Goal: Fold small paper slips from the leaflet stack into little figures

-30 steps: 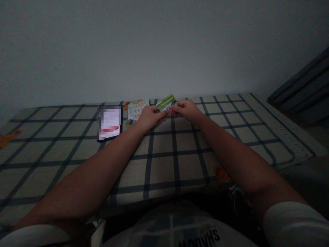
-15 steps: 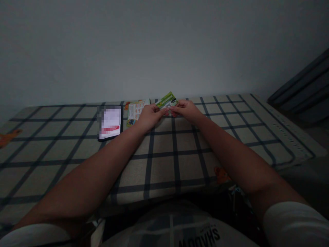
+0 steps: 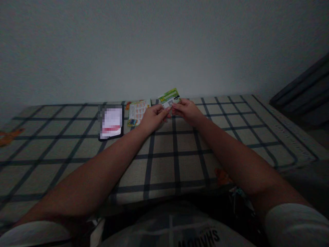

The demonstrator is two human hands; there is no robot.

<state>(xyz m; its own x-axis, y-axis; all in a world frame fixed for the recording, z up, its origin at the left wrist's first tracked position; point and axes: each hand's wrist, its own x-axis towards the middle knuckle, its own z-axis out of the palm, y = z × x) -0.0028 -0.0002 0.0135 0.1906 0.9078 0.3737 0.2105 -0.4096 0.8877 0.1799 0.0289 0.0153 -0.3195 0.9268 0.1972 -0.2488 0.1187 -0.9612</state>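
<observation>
Two hands of mine meet far out in front of me. My left hand (image 3: 154, 118) and my right hand (image 3: 186, 111) both pinch one small green card (image 3: 169, 97). My thumbs and fingertips are closed on its bottom edge, one hand at each side. The card is up in the air, just above the checked bed cover (image 3: 164, 164). It tips back a little, so its top points at the wall (image 3: 164, 51). I think I hold it by the edge so my fingers do not hide the print, and with two hands so it does not bend. The room is dim, and the words on the card are too small to read.

Just beside my left hand, a paper with orange boxes (image 3: 138, 111) lies flat on the cover. Further left lies a phone (image 3: 111, 122), with its lit screen facing up. Both sit near the wall. I guess they are there so I can reach them while they keep clear of my arms.
</observation>
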